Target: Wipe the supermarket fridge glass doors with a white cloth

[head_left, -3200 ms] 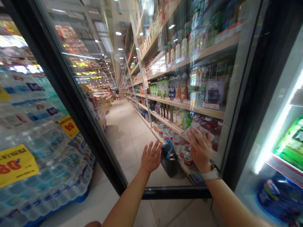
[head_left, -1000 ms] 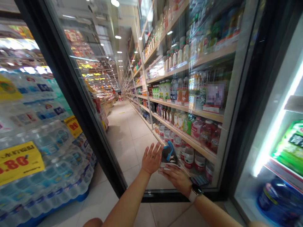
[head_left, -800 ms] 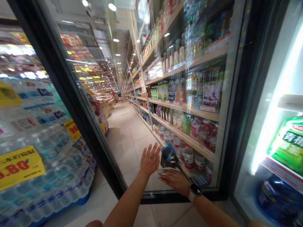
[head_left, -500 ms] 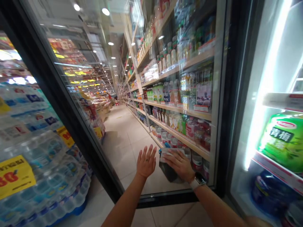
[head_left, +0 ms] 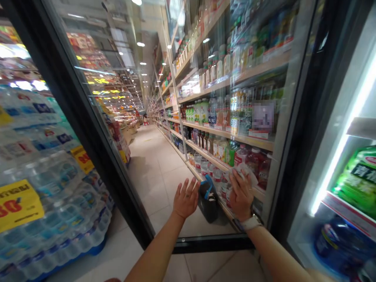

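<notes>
With the right hand (head_left: 242,197), we hold a white cloth (head_left: 250,175) to the glass door (head_left: 213,243), left hand (head_left: 186,199) spread wide; wiping looks underway, though what is left is unclear.

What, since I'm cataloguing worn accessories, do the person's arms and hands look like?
The left hand is gloveless, with a small ring on one finger. The right hand is gloveless too; its wrist carries a watch with a pale band. No sleeves show on either forearm.
</notes>
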{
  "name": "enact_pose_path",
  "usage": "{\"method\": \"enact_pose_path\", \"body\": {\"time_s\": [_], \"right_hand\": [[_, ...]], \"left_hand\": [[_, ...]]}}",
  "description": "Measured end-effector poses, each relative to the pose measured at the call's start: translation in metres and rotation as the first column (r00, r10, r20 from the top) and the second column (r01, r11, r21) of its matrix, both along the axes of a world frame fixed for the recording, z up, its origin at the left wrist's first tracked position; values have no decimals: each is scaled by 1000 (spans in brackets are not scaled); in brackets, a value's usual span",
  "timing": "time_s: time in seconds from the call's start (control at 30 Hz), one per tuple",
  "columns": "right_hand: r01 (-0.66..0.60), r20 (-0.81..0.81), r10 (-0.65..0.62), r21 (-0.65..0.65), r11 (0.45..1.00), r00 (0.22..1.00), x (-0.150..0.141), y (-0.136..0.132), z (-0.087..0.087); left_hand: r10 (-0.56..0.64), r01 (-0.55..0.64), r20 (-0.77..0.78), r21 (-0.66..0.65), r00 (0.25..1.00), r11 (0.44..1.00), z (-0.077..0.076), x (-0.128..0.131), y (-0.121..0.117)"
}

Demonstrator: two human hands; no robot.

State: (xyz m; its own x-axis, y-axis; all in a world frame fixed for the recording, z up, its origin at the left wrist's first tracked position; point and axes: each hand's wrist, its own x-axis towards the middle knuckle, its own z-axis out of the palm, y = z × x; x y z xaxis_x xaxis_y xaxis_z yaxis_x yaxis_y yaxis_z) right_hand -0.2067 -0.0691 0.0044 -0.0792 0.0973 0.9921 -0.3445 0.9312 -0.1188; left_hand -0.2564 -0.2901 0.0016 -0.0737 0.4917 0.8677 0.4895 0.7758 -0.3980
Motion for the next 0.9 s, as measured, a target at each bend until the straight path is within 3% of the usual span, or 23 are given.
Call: {"method": "enact_pose_path", "body": {"time_s": [0.23,0.4,0.5,0.6,0.7,0.8,0.9], "right_hand": [[-154,157,111,299,942,981,5,-35,-54],[-335,280,219,484,808,935,6,-48,-88],[-412,340,254,565,715,906,4,-49,-94],[-427,337,270,600,677,902,2,-44,-85],[-384,305,242,610,693,921,2,-34,-62],[-271,228,166,577,770,959,6,-19,-32],[-135,113,94,450,883,989,10,0,-6]], "left_hand": [[0,0,12,-7,1000,1000,-1,-2,-1],[6,-6,-14,-7,1000,1000,0,-2,-1],[9,-9,-9,-6,1000,1000,1,-1,-1],[10,-10,-13,-7,1000,1000,1,-2,-1],[9,-9,-15,-5,1000,1000,0,-3,-2],[17,-17,-10,-13,1000,1000,0,-4,-2],[11,-12,-14,-13,1000,1000,2,-3,-2]]}}
